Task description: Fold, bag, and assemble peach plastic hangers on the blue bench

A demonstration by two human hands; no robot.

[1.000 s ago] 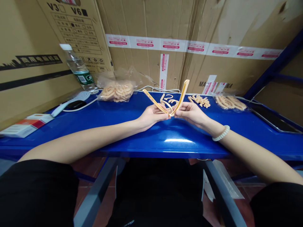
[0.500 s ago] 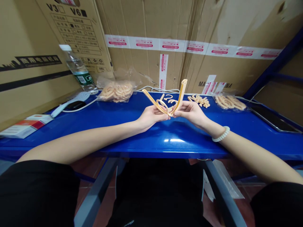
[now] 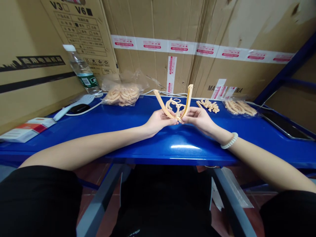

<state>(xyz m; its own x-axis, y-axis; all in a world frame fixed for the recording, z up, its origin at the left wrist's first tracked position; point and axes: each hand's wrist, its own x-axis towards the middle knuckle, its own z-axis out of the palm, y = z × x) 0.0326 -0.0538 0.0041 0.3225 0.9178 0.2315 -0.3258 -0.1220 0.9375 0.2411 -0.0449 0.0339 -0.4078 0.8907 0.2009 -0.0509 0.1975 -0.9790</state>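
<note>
Above the blue table, my left hand pinches the lower end of a pale, wood-coloured curved strip that slants up to the left. My right hand grips a similar strip, which rises almost upright. The lower ends meet between my fingertips, forming a V; whether they are joined I cannot tell. A rounded curl shows inside the V, close to the left strip. Fingers cover part of the lower ends. Behind the V, small curved pieces lie on the table, partly hidden.
Small scroll-shaped pieces are heaped right of my hands. Bagged pale pieces lie at the back left and right. A water bottle, hairbrush, box and tablet sit on the blue table. Cardboard stands behind.
The left strip has tipped more upright and its top has shifted right, narrowing the V. The curl inside now shows rounder and more openly. Both hands keep their hold.
</note>
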